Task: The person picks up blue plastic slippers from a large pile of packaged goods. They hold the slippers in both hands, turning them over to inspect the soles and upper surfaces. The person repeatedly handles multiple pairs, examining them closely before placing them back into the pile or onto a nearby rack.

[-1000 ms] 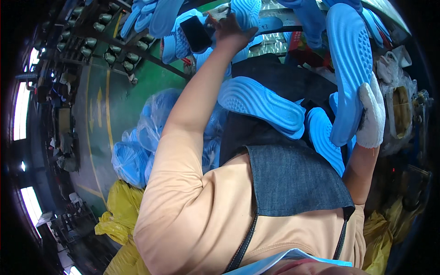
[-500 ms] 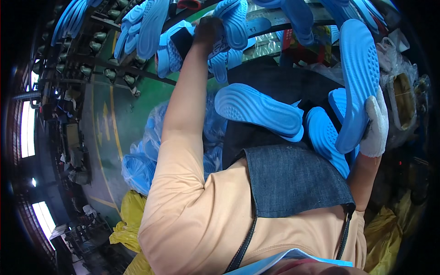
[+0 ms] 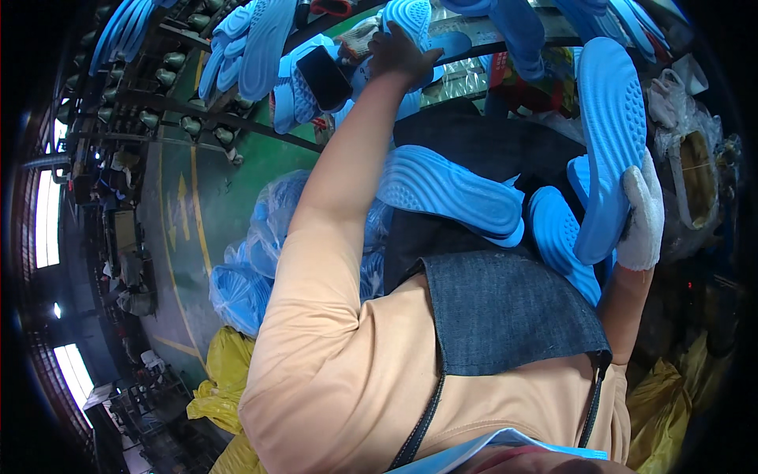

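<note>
My bare left hand (image 3: 399, 57) stretches to the far edge of the work area, fingers and thumb spread apart, over or against a blue insole (image 3: 410, 17). Close to its wrist lie a black phone (image 3: 324, 79) and a knitted glove (image 3: 359, 38). On the right, my right hand (image 3: 643, 209) wears a white glove and grips the lower part of a long blue insole (image 3: 612, 118), held nearly upright with its ridged face showing. Across my lap rest more blue insoles: one slanted insole (image 3: 454, 189) on the left, another (image 3: 562, 241) beside the held one.
Blue insoles (image 3: 264, 47) hang or lie in bunches along the far rack. Plastic bags of blue pieces (image 3: 241, 292) and yellow sacks (image 3: 221, 379) stand on the floor at left. At right is a plastic-wrapped bundle (image 3: 695, 178). A dark denim apron (image 3: 513, 316) covers my front.
My left hand has moved right and its fingers have spread, uncovering the phone and knitted glove. The insole near it sits farther away. My right hand has barely shifted with its insole.
</note>
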Motion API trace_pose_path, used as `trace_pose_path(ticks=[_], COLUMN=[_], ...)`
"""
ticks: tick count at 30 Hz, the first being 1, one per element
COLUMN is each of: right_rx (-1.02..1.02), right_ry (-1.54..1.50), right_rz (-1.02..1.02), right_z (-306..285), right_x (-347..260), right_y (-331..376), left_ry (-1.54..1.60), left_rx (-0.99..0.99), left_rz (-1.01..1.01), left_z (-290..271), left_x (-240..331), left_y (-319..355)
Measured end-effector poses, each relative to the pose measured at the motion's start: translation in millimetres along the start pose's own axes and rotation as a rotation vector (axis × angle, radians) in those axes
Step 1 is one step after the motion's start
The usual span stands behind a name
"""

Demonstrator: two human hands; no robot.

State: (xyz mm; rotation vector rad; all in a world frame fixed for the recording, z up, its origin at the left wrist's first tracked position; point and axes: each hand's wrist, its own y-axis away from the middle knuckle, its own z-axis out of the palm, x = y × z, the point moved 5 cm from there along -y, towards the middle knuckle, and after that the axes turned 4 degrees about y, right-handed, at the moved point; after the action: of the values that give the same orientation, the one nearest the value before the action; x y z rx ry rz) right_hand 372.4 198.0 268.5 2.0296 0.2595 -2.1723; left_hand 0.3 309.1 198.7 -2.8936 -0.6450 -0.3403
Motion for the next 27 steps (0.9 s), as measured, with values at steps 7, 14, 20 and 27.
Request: trace_pose_path(ticks=[7,14,20,27], right_rx=[0.109,0.089,0.024,0.015], right_ry=[0.021,-0.008,-0.059,-0.12], right_rz=[0.03,0.034,0.039,0.147], right_z=[-2.2,-6.5,6.6,23.1], right_x=[-0.8,2.1,-0.7,17.7], right_y=[6.5,8.4,7.0,8.7], left_ry=[0.123,1.011,1.862,2.292], left_rx=[-0.091,-0.344,-0.589,-0.734], left_rz=[0.006,-0.038,-0.145,-0.042], left_z=[0.6,1.5,-38.8,-48.5], left_x=[-7.7,-85.5,-69.9,-33.2], left_y=[-28.3,-28.3,83.1,183.6])
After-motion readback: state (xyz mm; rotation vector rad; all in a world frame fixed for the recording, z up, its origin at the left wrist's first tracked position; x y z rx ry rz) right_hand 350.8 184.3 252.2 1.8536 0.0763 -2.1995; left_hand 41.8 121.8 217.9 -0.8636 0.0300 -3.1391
